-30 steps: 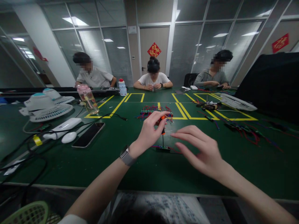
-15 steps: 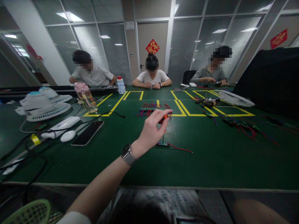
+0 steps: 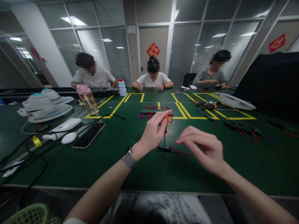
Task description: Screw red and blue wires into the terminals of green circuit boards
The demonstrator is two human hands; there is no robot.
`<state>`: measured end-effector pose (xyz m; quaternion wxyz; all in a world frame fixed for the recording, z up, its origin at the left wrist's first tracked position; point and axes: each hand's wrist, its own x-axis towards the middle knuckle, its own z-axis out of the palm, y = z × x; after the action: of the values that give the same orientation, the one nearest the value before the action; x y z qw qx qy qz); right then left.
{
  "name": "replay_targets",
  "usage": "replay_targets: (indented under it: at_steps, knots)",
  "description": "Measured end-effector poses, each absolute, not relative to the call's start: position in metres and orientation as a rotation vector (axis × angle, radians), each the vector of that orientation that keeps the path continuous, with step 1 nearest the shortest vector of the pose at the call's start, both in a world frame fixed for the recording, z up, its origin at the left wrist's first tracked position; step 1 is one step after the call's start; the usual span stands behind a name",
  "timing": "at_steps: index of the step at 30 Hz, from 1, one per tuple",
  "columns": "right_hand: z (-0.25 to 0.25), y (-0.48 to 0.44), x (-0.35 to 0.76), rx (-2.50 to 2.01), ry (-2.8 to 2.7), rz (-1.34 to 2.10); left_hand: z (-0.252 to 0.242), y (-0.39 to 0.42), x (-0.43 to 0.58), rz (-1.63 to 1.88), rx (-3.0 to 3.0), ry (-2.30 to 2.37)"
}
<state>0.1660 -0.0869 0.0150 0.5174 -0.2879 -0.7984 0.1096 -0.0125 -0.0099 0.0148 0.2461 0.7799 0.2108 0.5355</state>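
My left hand, with a watch on its wrist, holds an orange and black screwdriver upright. The shaft points down to a small green circuit board lying on the green table. From the board's right side a red wire runs toward my right hand. That hand hovers to the right of the screwdriver with its fingers apart and nothing visible in it. Behind my left hand lies a row of circuit boards with red and blue wires, partly hidden by the fingers.
On the left are a phone, a white mouse, a pink-lided bottle, cables and fans. More wired boards and a white fan lie right. Three people sit across the table.
My right hand has come in from the lower right to beside the screwdriver. My left hand stays around the screwdriver, whose handle shows more now. The view has shifted slightly.
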Motion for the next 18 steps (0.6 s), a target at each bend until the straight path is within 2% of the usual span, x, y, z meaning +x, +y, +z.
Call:
replay_targets:
  at_steps: [6,9,11,14,18]
  knots:
    - [-0.035,-0.039,0.235,-1.154,-1.915,0.014,0.012,-0.008,-0.012,1.418,2.027,0.572]
    - [-0.034,-0.024,0.297,-1.355,-1.804,-0.394,0.011,-0.008,-0.012,1.42,2.04,0.578]
    - [-0.029,-0.011,0.34,-1.694,-1.609,-0.597,0.011,-0.008,-0.012,1.426,2.049,0.574]
    - [-0.031,0.008,0.393,-2.158,-1.207,-0.602,0.011,-0.008,-0.01,1.433,2.069,0.569]
    - [-0.059,0.026,0.429,-2.308,-1.13,-0.451,0.012,-0.01,-0.01,1.434,2.111,0.577]
